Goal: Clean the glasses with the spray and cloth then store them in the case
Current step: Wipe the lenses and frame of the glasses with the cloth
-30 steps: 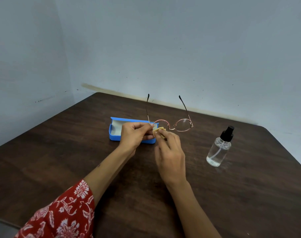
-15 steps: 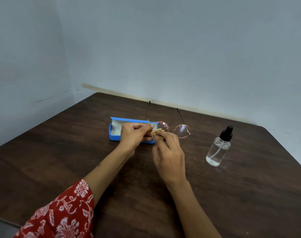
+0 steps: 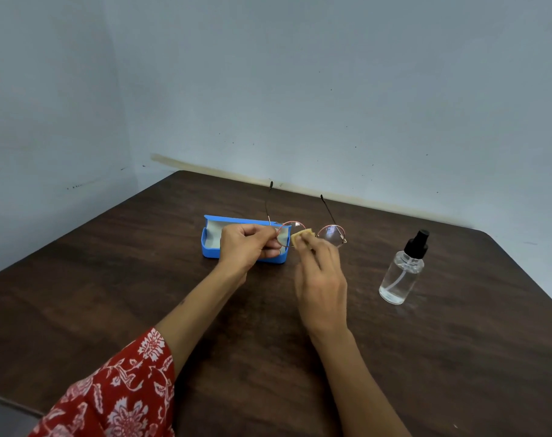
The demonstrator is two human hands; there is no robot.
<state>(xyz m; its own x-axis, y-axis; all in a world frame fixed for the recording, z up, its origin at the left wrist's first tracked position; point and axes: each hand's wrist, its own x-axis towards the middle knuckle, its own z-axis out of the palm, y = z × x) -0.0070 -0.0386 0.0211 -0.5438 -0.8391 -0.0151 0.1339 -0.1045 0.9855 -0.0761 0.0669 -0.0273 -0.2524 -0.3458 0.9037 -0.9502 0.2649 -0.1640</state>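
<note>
You have the thin, rose-gold wire-framed round glasses point(image 3: 312, 233) lifted above the table, temples unfolded and pointing away from you toward the wall. Your left hand point(image 3: 247, 247) pinches the frame at its left edge, fingers curled round the rim near the hinge. Your right hand point(image 3: 320, 275) pinches a small, folded pale-yellow cleaning cloth point(image 3: 303, 237) against the frame near the bridge, on the inner edge of the left lens; how tightly the fingers close on it is partly hidden by the back of the hand.

By my reading, you are in the wiping step: the spray looks done with, and storing has not begun. The next move calls for a light, steady rub across each lens while your left hand keeps the frame from twisting; the wire is thin, so press gently. After that you will need to fold both temples before the glasses fit the case.

The open bright-blue rectangular glasses case point(image 3: 211, 247) with its pale lining lies just behind your left hand, partly hidden by it. The clear plastic spray bottle with a black pump top point(image 3: 402, 275) stands upright well to your right, apart from both hands. A red floral-print sleeve point(image 3: 110, 392) covers your left upper arm.

All of it rests on a dark brown wood-grain table point(image 3: 110, 294) pushed into a corner of pale blue-grey painted walls point(image 3: 331, 89), scuffed and stained along the table's far edge.
</note>
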